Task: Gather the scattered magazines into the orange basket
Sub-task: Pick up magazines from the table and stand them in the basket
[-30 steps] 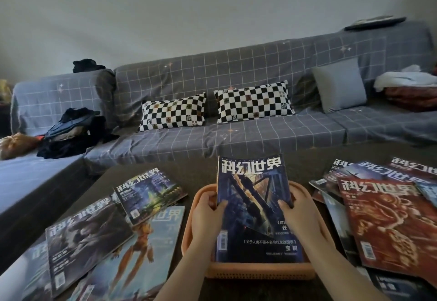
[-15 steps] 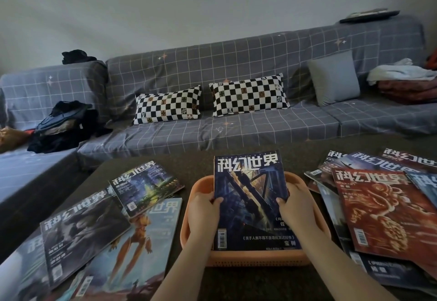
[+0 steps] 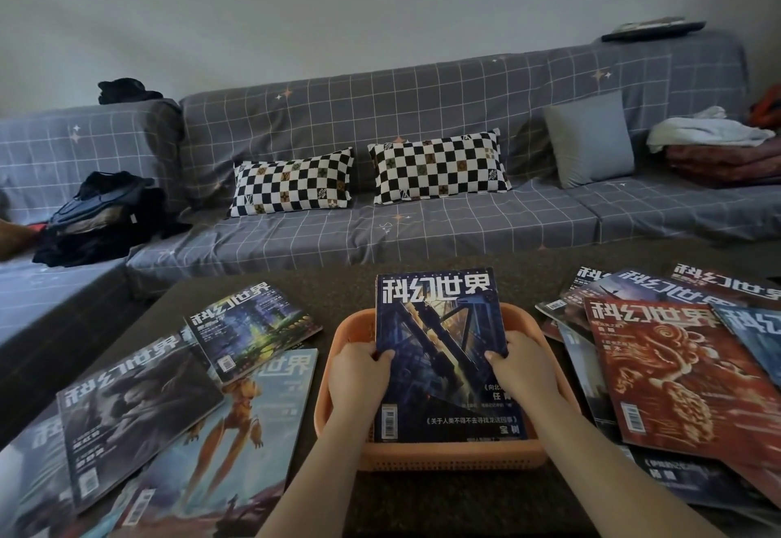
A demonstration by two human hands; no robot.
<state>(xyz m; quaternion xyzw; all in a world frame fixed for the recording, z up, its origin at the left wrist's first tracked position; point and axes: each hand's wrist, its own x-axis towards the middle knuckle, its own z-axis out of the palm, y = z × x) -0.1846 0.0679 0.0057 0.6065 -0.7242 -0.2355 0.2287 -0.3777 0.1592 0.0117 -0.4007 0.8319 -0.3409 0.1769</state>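
The orange basket [image 3: 448,456] sits on the dark table straight in front of me. A dark blue magazine [image 3: 441,351], apparently the top of a small stack, is tilted in it, near end down inside, far end sticking up over the far rim. My left hand [image 3: 357,377] grips its left edge, and my right hand [image 3: 522,368] grips its right edge. Several magazines lie scattered on the left: a blue one [image 3: 249,328], a grey one [image 3: 135,415], a light blue one with an orange figure [image 3: 224,448]. On the right a red magazine [image 3: 672,372] tops an overlapping pile.
A grey checked sofa [image 3: 422,237] runs behind the table, with two chequered cushions [image 3: 291,186], a grey cushion [image 3: 589,140], dark clothes [image 3: 105,216] at left and folded blankets [image 3: 718,148] at right. The table's far edge lies just past the basket.
The view has shifted slightly down. Both hands keep hold of the blue magazine and have lowered it a little deeper into the basket.
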